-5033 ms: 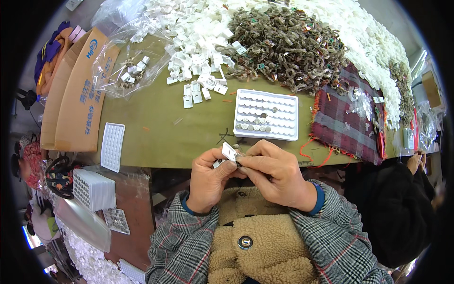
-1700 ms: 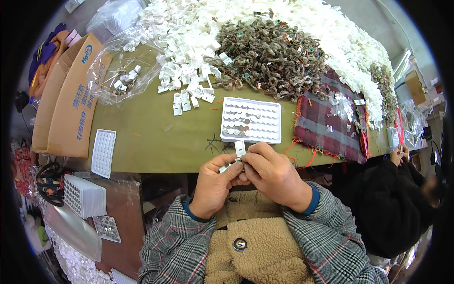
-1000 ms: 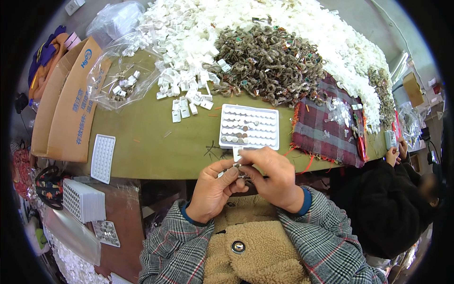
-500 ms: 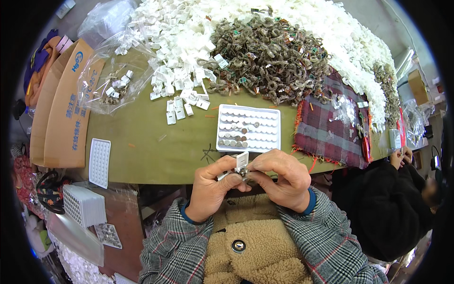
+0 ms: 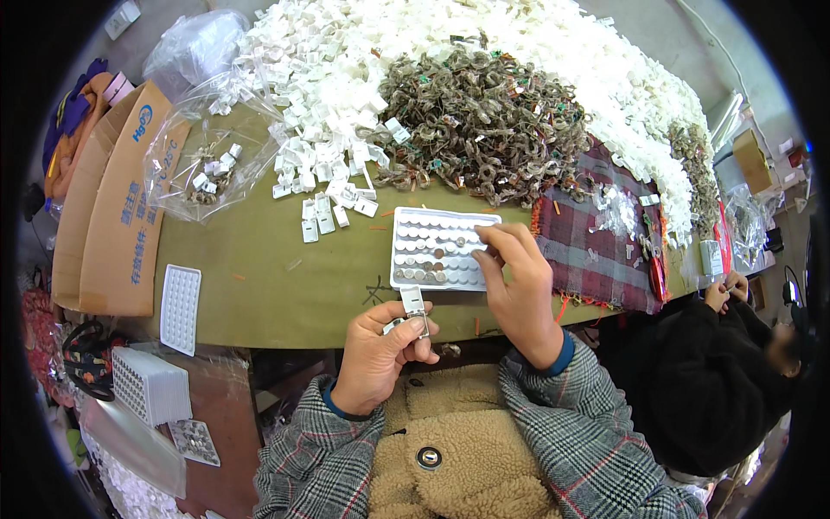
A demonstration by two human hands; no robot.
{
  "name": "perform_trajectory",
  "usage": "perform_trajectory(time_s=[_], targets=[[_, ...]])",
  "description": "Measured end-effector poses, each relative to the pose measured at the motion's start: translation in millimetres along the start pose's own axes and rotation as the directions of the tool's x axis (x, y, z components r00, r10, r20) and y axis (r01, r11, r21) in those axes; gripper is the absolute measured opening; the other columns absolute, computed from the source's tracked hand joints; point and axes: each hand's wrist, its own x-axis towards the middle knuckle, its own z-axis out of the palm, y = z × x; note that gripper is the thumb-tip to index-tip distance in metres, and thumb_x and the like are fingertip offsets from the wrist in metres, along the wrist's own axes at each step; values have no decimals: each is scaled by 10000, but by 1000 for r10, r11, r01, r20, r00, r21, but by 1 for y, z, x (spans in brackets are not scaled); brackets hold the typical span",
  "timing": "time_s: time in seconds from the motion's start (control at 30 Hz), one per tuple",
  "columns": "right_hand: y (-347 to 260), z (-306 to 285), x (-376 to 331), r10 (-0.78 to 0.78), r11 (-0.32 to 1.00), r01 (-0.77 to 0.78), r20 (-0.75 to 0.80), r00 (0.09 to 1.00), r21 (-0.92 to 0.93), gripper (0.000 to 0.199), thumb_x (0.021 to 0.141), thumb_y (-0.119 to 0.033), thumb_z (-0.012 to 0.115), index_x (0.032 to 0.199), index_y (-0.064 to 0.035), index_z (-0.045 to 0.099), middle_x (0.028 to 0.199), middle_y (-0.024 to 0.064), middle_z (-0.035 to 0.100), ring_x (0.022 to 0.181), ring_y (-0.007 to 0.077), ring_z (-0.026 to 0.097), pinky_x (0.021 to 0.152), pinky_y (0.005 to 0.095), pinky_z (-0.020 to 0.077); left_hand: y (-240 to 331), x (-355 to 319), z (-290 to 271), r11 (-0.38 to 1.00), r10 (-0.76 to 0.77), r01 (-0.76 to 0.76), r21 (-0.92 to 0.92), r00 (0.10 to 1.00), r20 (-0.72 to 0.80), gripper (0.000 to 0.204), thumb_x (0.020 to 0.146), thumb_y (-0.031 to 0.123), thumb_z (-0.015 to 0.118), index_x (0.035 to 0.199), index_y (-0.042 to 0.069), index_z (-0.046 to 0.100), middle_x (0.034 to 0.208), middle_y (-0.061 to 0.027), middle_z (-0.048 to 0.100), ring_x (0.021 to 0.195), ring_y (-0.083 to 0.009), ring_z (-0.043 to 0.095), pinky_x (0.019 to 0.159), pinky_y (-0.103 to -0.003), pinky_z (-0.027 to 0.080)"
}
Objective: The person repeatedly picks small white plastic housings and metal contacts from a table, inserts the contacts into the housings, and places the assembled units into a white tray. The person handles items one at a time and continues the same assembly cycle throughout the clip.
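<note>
Since half a second ago the right hand (image 5: pixel 519 290) has left the left hand (image 5: pixel 380 350) and gone forward to the white compartment tray (image 5: pixel 437 251); before that both hands met over one small piece at the table edge.

Left to right:
- Flattened cardboard box (image 5: pixel 112 216) overhangs the table's left end. Beside it, a clear plastic bag (image 5: pixel 203 164) with a few white pieces inside.
- Small empty white tray (image 5: pixel 181 309) lies near the front edge, with bare olive tabletop (image 5: pixel 285 285) between it and the compartment tray: the widest open room on the surface.
- Left hand: fingers curled, thumb and forefinger pinching a small white clip part (image 5: pixel 413 304) upright, just off the table's front edge and just in front of the compartment tray.
- Right hand: fingers extended, tips resting on the tray's right end; whether they pinch anything there cannot be told.
- Behind the tray, a white heap of plastic parts (image 5: pixel 346 104) and a brown tangle of metal pieces (image 5: pixel 484 112) crowd the far side.
- Plaid cloth (image 5: pixel 596 233) covers the right front corner, touching the tray's right side.
- Another person's hands (image 5: pixel 726 290) work at the far right, small and unclear.

Some tray cells hold dark round items; the fingers hide the cells under them.
</note>
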Motion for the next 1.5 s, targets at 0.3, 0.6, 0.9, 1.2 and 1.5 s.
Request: perform_trajectory(time_s=[0.3, 0.6, 0.9, 1.2, 1.5], targets=[[12, 9, 12, -105, 975, 132, 150, 983, -181, 117, 835, -6, 675, 945, 5, 637, 894, 144, 577, 801, 325, 613, 681, 406, 505, -1, 3, -2, 1000, -10, 10, -4, 1000, 4, 278, 971, 84, 602, 1209, -60, 617, 968, -153, 697, 709, -125, 655, 691, -334, 640], [-35, -1, -30, -72, 982, 22, 269, 960, 185, 172, 820, 84, 685, 973, 19, 640, 879, 132, 641, 773, 290, 667, 675, 342, 535, -9, -1, 0, 987, 20, -8, -163, 997, 74, 288, 1020, 79, 556, 1278, -46, 582, 1072, -119, 686, 858, -157, 694, 818, -320, 625], [-37, -8, -30, -209, 965, 111, 436, 875, 239, 147, 843, 48, 634, 983, 13, 606, 892, 145, 598, 738, 333, 635, 641, 401, 531, -16, -18, 0, 987, 53, -41, -158, 995, 78, 242, 1014, 90, 573, 1205, -52, 614, 1011, -97, 690, 827, -142, 681, 781, -311, 626], [-39, 8, -46, -378, 894, 272, 278, 883, 355, 360, 844, -120, 737, 1155, 35, 643, 1050, 191, 620, 904, 311, 644, 774, 386, 541, -5, -27, 3, 986, 117, -118, -117, 993, -10, 206, 1003, 60, 571, 1157, -69, 613, 952, -112, 692, 765, -143, 675, 735, -293, 622], [-42, 2, -39, 263, 545, -700, 698, 666, 462, 183, 944, -71, 678, 1089, 38, 658, 912, 30, 649, 777, 57, 604, 624, 213, 494, 0, -28, 1, 997, -82, 83, -2, 988, 127, 157, 934, 22, 629, 1075, -46, 645, 928, -129, 685, 683, -143, 662, 671, -327, 629]])
